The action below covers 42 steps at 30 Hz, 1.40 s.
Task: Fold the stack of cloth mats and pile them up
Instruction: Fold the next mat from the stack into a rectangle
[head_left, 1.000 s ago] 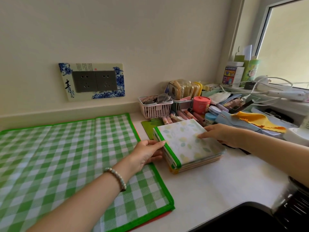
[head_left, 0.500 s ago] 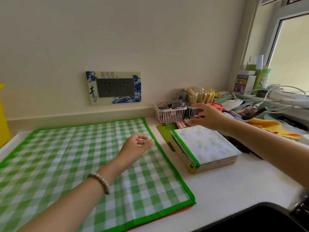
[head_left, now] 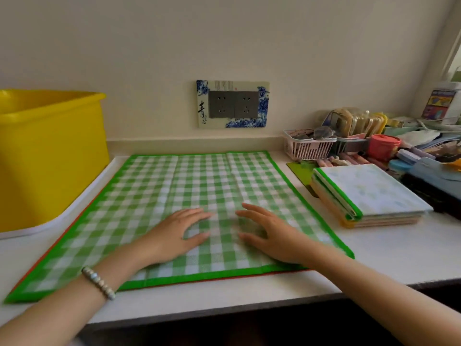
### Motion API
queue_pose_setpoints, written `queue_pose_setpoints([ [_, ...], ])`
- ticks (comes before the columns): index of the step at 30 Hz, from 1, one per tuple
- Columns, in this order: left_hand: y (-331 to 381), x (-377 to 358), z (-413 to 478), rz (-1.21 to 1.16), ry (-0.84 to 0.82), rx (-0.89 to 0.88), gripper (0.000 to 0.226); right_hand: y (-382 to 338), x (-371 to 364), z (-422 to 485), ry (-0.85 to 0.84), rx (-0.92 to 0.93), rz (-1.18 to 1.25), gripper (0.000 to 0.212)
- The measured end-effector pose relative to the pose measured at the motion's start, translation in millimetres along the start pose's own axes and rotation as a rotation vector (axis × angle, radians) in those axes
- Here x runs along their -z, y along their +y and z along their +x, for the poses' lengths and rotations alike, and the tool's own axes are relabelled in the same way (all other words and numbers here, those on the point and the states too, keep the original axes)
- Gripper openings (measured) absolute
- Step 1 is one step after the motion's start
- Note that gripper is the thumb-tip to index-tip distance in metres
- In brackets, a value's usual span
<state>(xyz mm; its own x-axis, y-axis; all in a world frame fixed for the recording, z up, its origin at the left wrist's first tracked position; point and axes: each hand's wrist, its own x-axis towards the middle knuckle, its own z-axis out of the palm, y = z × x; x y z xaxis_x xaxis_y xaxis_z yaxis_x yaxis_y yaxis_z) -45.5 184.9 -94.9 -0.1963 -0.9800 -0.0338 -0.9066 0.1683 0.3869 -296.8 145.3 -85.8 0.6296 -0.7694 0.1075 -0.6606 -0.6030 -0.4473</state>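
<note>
Worktop: a pale counter [head_left: 374, 253] runs from the wall to a front edge, with darkness below it at 6 o'clock.
Wall: a plain cream wall [head_left: 224, 33], with a blue-and-white socket plate [head_left: 233, 104] at 12 o'clock above the mat.
Task mat: the green checked mat [head_left: 174, 186] lies spread flat dead centre on the counter, with a green hem all round.
Folded pile: at 3 o'clock, apart from that hem, sits a pile of folded mats [head_left: 369, 193], a leaf-print one on top.
Left hand: the left hand [head_left: 174, 233] is palm down over the mat's near half, fingers straight and spread, gripping nothing. There's a bead bracelet [head_left: 98, 283] on the wrist.
Right hand: the right hand [head_left: 272, 233] is just beside it, flat, fingers splayed, nothing held.
9 o'clock: a big yellow tub [head_left: 47, 151] on a white tray [head_left: 74, 208].
2 o'clock: a pink basket [head_left: 308, 147], a red jar [head_left: 383, 146] and a jumble behind.
Hard to make out: both hands are blurred, so I can't tell whether they press or hover. An orange-red edge [head_left: 274, 272] peeks from under the front hem. The tub and the jumble are cut off at the sides.
</note>
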Motion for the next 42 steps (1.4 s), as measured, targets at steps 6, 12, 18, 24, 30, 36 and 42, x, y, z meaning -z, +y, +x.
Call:
queue_pose_setpoints([
  [6, -24.8, 14.9, -53.4, -0.015, -0.090, -0.049, 0.065, -18.0, -8.3, -24.4, -0.144, 0.121, 0.018, 0.063],
  [12, -32.8, 22.2, -80.1, 0.046, -0.185, -0.106, 0.090, -21.9, -0.7, -38.0, -0.233, 0.147, 0.021, 0.066],
  [18, -30.2, 34.7, -81.4, -0.174, -0.184, -0.048, 0.063, -23.9, 5.8, -34.3, -0.252, 0.107, 0.148, 0.046],
  [24, -31.3, 62.6, -80.0, -0.301, -0.267, -0.001, 0.030, -16.1, 32.7, -28.2, -0.288, 0.083, 0.112, 0.034],
  [30, -26.3, 97.0, -60.3, -0.227, -0.170, 0.026, 0.031, -19.0, 65.6, -3.3, -0.169, 0.108, 0.065, 0.025],
  [36, -29.1, 124.7, -15.3, -0.029, 0.195, 0.046, 0.016, -17.7, 87.2, 47.8, 0.162, 0.144, -0.277, 0.008],
  [42, -35.0, 110.2, 17.6, 0.283, 0.579, 0.089, 0.017, -4.2, 71.1, 95.6, 0.381, 0.124, -0.437, 0.018],
])
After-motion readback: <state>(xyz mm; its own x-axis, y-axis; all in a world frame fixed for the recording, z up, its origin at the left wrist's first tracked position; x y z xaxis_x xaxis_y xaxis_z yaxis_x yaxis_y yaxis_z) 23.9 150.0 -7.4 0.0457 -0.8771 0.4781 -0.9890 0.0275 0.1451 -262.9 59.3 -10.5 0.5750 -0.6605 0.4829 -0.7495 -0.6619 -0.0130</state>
